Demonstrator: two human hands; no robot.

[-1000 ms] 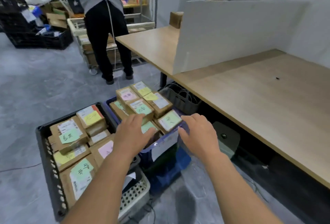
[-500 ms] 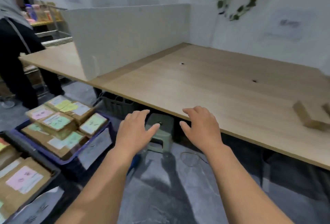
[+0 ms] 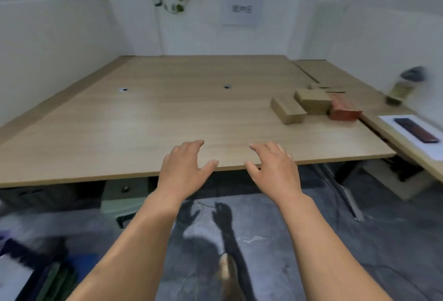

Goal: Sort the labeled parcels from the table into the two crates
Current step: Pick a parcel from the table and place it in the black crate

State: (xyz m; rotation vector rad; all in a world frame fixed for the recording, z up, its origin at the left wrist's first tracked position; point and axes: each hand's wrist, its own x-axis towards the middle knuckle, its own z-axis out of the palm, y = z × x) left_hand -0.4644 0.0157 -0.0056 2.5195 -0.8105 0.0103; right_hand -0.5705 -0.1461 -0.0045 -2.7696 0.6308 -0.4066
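Head view: the sheet [image 3: 241, 8] on the wall beyond the tabletop [image 3: 167, 113] is carrying print too blurred to read. The left hand [image 3: 184, 171] and right hand [image 3: 273, 171] are hovering over the tabletop's near edge, fingers spread, holding nothing. The parcels [image 3: 287, 110] are lying on the tabletop's right side, well apart from both hands.

The wide light wooden bench [image 3: 167, 120] carries a small group of parcels near its right side: a tan cardboard box [image 3: 288, 110] in front, a second tan cardboard box [image 3: 312, 101] just behind it, and a red-brown box [image 3: 344, 110] beside that one. Two small dark round holes [image 3: 226, 87] are in its top.
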